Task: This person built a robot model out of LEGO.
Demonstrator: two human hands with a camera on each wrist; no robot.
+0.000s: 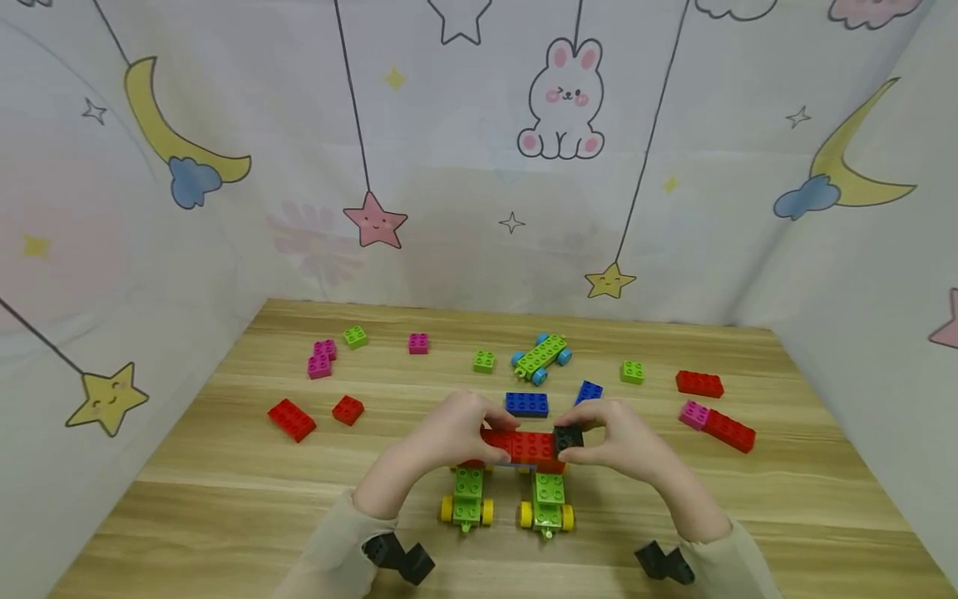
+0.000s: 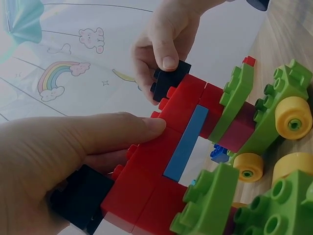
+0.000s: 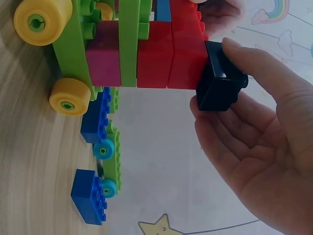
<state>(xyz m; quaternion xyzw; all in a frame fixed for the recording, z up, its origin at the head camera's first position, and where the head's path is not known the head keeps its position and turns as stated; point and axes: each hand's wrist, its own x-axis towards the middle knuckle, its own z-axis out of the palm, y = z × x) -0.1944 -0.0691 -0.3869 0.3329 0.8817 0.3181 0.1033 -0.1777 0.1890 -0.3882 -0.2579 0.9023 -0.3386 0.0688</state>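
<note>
Two green wheeled bases with yellow wheels, a left one [image 1: 468, 491] and a right one [image 1: 549, 491], stand side by side. Red bricks [image 1: 531, 448] bridge them at the far end, above green and magenta pieces [image 3: 104, 61]. A blue piece [image 2: 188, 142] runs under the bridge. My left hand [image 1: 462, 428] holds the bridge's left end, thumb on the red side; another black brick [image 2: 80, 196] shows beside that palm. At the other end, my right hand [image 1: 621, 437] pinches a black brick [image 1: 568, 439] on top of the red. Its underside contact is partly hidden.
Behind the hands lie a blue brick [image 1: 527, 404], another blue brick [image 1: 589, 392] and a green base with blue wheels [image 1: 542, 358]. Loose red bricks [image 1: 292, 419] and magenta bricks [image 1: 320, 359] are at left. More red bricks [image 1: 699, 383] lie at right. A printed curtain [image 1: 449, 166] surrounds the table.
</note>
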